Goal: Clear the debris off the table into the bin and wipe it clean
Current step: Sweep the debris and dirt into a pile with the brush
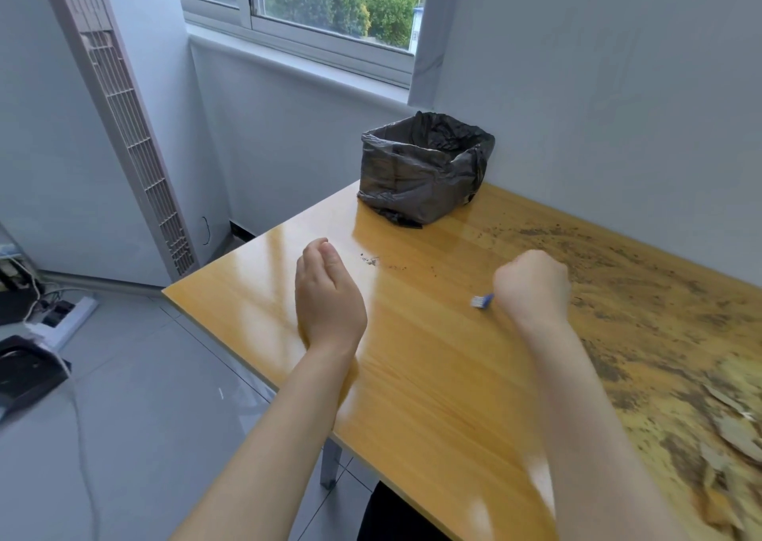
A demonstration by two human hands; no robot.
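Right grip [532, 285] clenched round brush [482, 300], likely to sweep debris [668, 326] toward bin [424, 169], upper centre; left grip [330, 293] released, edge-on, likely as stop.

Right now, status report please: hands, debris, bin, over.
Left hand open over table. Right hand grips brush. Debris covers table's right side; few crumbs short of bin. No obstacle before bin.

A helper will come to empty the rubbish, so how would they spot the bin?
Find the wooden table set against the wall. At its far corner, nearest the window, stands the bin. It is the only boxy container on the table, lined with a crinkled black bag.
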